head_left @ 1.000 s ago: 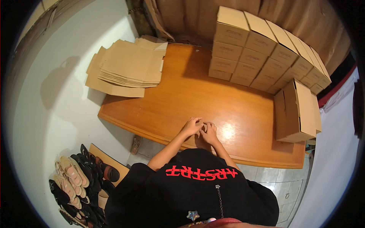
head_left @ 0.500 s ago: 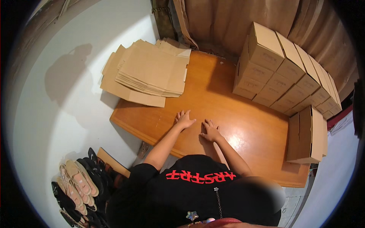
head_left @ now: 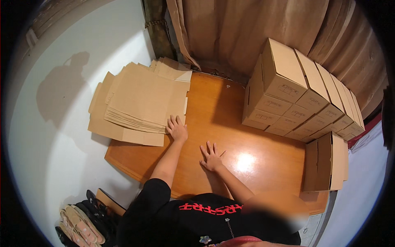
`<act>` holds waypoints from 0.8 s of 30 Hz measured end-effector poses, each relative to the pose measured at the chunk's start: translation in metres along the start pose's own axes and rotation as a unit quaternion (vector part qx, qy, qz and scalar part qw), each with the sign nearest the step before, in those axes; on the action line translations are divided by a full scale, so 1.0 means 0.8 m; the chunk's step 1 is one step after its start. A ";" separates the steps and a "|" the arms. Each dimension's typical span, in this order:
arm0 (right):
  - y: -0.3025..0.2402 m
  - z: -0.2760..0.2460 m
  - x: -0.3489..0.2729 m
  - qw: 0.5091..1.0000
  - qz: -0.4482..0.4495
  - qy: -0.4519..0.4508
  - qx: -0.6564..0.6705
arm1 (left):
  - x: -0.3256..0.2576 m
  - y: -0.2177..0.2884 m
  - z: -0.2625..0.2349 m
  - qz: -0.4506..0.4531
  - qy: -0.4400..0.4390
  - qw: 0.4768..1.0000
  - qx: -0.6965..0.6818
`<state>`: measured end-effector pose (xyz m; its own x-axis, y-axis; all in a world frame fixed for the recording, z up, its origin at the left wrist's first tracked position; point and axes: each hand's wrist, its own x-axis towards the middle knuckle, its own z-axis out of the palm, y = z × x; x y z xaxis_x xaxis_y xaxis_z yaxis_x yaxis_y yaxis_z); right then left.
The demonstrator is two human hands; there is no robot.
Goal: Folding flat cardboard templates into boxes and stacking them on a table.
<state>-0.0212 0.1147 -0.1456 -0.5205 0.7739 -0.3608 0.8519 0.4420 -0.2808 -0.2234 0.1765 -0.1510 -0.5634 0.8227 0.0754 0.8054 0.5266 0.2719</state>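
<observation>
1. The left hand [head_left: 177, 131] is at the near right corner of a stack of flat cardboard [head_left: 144, 96]. Its grip is wide, fingers apart and pointing away from the person; whether the fingertips press on the cardboard or hang just over it, I cannot tell.
2. The right hand [head_left: 212, 159] is palm down over the middle of the bench [head_left: 267, 177], well apart from the cardboard. Its grip is wide too, fingers spread, holding nothing. Whether the palm touches the wood is hard to tell.
3. The stack of flat cardboard lies at the left end of the bench, near the white wall [head_left: 119, 37]. Its layers sit unevenly, and the lowest pieces stick out to the left and toward the person.
4. At the far right, closed boxes [head_left: 286, 88] stand in a row, piled several high, close to a brown curtain [head_left: 247, 33].
5. A separate upright box [head_left: 319, 164] stands nearer the person, by the right end of the bench.
6. The person wears a black shirt [head_left: 185, 222] with red lettering across it.
7. At lower left, beyond the bench, black and tan shoes [head_left: 80, 224] are bunched together.
</observation>
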 end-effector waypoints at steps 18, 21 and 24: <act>0.005 0.005 -0.004 1.000 -0.010 0.025 0.008 | 0.046 -0.044 -0.107 -0.034 0.095 0.990 -0.102; 0.007 0.007 -0.008 1.000 -0.018 0.025 0.006 | 0.040 -0.065 -0.142 -0.076 0.105 0.984 -0.125; 0.010 0.007 -0.016 1.000 -0.024 0.020 0.004 | 0.023 -0.075 -0.168 -0.085 0.127 0.981 -0.116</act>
<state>-0.0080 0.1057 -0.1479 -0.5573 0.7698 -0.3111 0.8258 0.4751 -0.3037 -0.3072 0.1312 -0.0373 -0.7377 0.6314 0.2389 0.6485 0.5645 0.5106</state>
